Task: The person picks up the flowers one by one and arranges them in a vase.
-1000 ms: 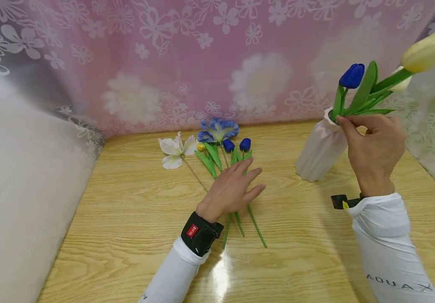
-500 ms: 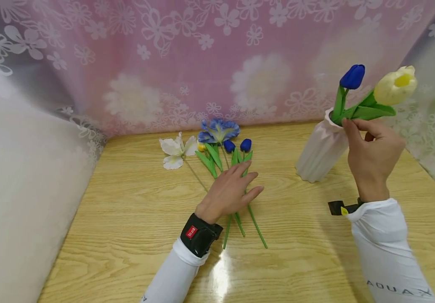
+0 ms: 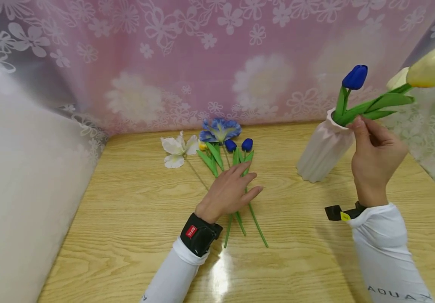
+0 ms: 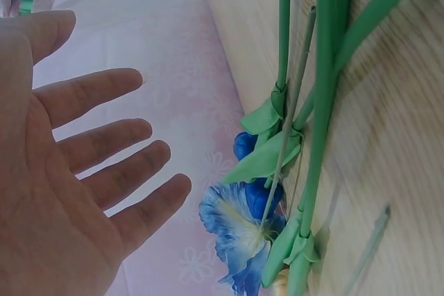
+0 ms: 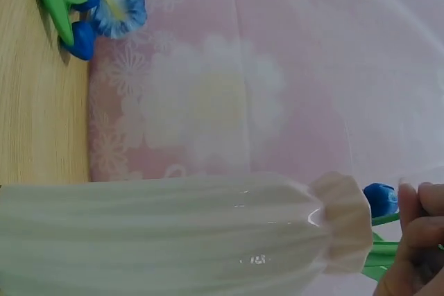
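My right hand (image 3: pixel 378 158) pinches the green stem of a cream tulip (image 3: pixel 433 67) between thumb and fingers, right at the mouth of a white fluted vase (image 3: pixel 321 149). A second cream bloom (image 3: pixel 398 79) shows behind it. One blue tulip (image 3: pixel 355 77) stands in the vase, leaning slightly right. In the right wrist view, the fingers (image 5: pixel 416 240) are beside the vase's wavy rim. My left hand (image 3: pixel 226 191) is spread over the loose stems, fingers apart and holding nothing. In the left wrist view, its palm (image 4: pixel 62 192) faces the stems across a gap.
Under and beyond my left hand lie a white iris (image 3: pixel 173 149), a blue iris (image 3: pixel 221 130), a yellow bud (image 3: pixel 202 146) and two blue tulips (image 3: pixel 247 144) on the wooden table (image 3: pixel 126 235). A pink floral curtain (image 3: pixel 202 75) hangs behind, with a pale side wall (image 3: pixel 17 168) at left.
The cream tulip's head first dips inward, facing the head camera, then swings out to the right. My right hand shifts slightly right at the vase's mouth. My left hand stays nearly still.
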`<state>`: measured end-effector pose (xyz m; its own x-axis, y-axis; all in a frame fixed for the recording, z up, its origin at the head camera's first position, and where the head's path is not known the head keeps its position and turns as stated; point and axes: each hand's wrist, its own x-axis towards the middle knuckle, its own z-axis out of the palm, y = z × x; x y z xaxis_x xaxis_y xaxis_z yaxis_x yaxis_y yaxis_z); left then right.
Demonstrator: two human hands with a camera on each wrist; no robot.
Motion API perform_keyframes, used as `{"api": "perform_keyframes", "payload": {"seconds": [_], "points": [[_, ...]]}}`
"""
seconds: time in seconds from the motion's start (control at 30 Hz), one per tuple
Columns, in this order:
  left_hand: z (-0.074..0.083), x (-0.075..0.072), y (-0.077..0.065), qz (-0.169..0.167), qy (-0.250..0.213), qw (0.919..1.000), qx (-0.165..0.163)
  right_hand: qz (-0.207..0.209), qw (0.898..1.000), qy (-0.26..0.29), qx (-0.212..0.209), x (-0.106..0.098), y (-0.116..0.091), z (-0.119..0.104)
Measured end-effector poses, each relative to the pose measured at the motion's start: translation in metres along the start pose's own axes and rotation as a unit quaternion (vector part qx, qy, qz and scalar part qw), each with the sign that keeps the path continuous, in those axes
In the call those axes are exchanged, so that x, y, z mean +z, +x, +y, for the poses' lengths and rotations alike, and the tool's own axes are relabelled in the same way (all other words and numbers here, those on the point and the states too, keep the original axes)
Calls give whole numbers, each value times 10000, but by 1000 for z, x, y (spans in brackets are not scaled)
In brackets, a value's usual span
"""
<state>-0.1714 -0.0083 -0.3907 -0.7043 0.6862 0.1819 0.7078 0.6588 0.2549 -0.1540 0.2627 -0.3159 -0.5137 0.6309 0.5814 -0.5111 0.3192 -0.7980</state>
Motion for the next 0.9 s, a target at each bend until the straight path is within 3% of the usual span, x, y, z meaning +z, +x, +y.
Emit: {"api": "perform_keyframes", "payload": {"seconds": [0.1, 0.17, 0.33, 0.5, 0.73, 0.9], "points": [[-1, 0, -2, 16, 3, 10000, -10, -54, 9987, 299, 421, -1, -1, 4], [-2, 0, -3, 19, -12, 10000, -16, -159, 9984, 121, 526, -1, -5, 6], [-3, -1, -5, 26, -9, 10000, -37, -505, 9971, -545, 185, 4, -14, 7], [-8, -1, -9, 61, -18, 9999, -89, -976, 9924, -750, 11, 9, -22, 12], [-16, -3, -16, 129, -56, 9997, -223, -1998, 9763, -828, -48, 24, -43, -6], [-21, -4, -22, 94, 6, 9993, -368, -2635, 9575, -1141, 291, 28, -48, 17]]}}
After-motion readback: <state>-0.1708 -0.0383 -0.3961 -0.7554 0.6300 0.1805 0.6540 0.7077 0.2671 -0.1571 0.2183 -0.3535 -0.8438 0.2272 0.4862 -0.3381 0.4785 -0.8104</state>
